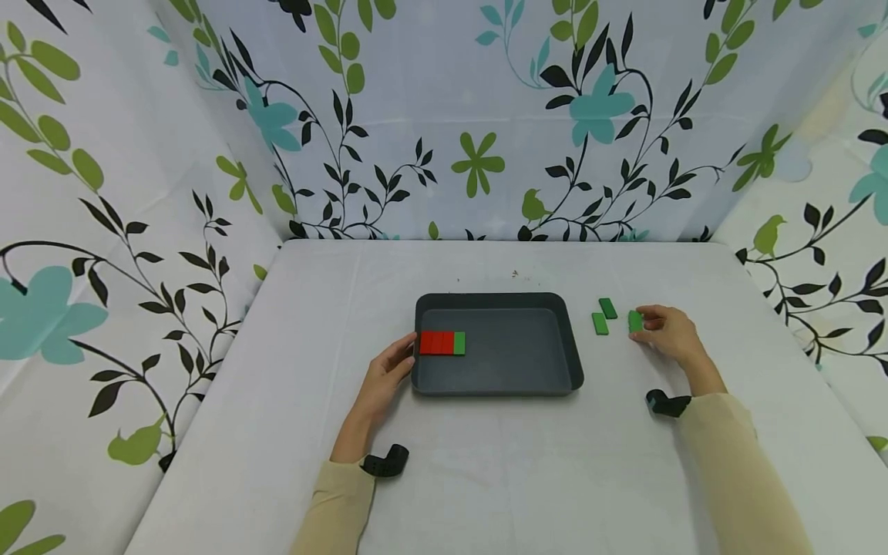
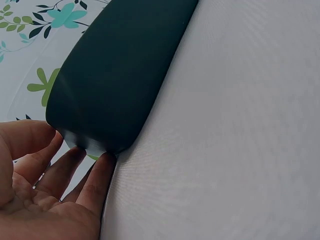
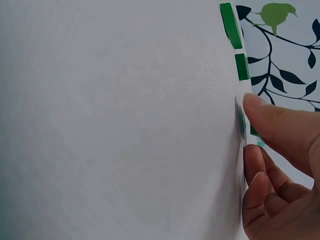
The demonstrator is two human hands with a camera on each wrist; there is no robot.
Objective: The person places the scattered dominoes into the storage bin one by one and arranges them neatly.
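Note:
My left hand [image 1: 384, 375] is at the left end of a dark grey baking tray [image 1: 513, 354], its fingertips [image 2: 102, 159] against the outside of the end wall and its thumb at the rim. Inside, by the left wall, three red rectangular tiles [image 1: 437, 343] lie side by side in a row, with one green tile [image 1: 459, 343] joined on their right. To the right of the tray, my right hand [image 1: 671, 333] pinches another green tile [image 1: 635, 321] between thumb and fingers; the thumb largely hides that tile in the right wrist view.
Two loose green tiles, one farther back [image 1: 607, 308] and one nearer [image 1: 600, 324], lie between the tray and my right hand. A white cloth [image 1: 486, 478] covers the table. Leaf-patterned curtains [image 1: 416, 116] hang behind and on both sides.

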